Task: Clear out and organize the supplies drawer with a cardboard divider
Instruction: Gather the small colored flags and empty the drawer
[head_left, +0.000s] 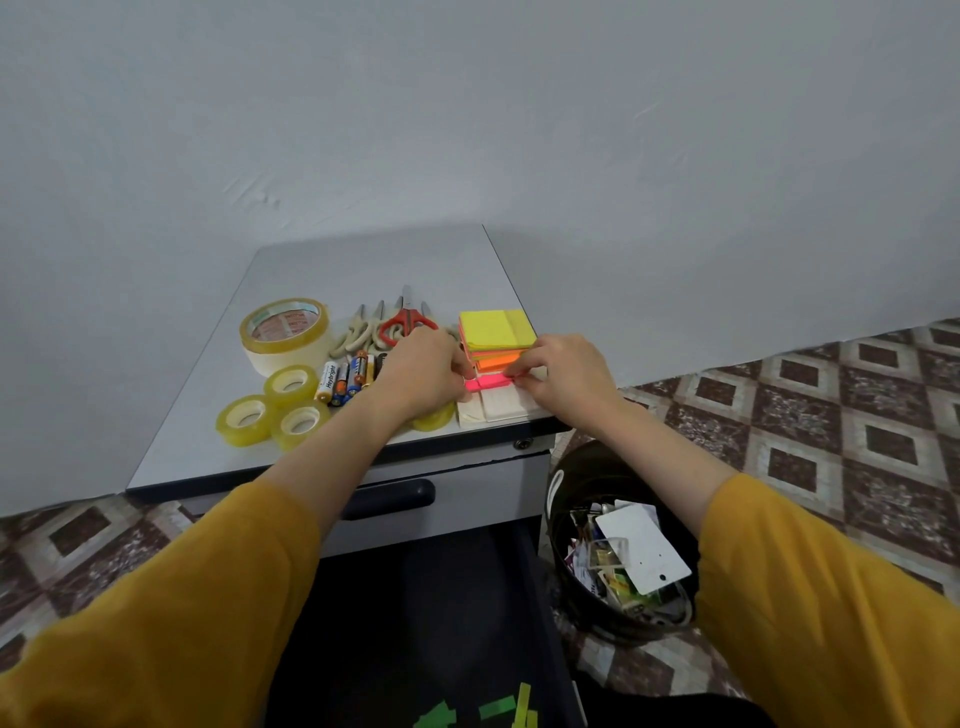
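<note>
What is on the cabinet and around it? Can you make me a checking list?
Surface: grey cabinet top, sorted supplies in groups.
Job's things: tape rolls, batteries, scissors, sticky note stack, pink sticky strip; open drawer below holds green paper strips.
Clutter: bin beside the cabinet, full of scraps.
Hands: left hand and right hand pinch the pink strip's ends.
Cables: nothing seen.
Surroundings: plain wall, patterned tiled floor.

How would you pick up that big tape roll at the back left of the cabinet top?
From above: the large tape roll lies flat, hole up, so hook a thumb inside the core and set fingers on the outer wall at its open left side.
</note>
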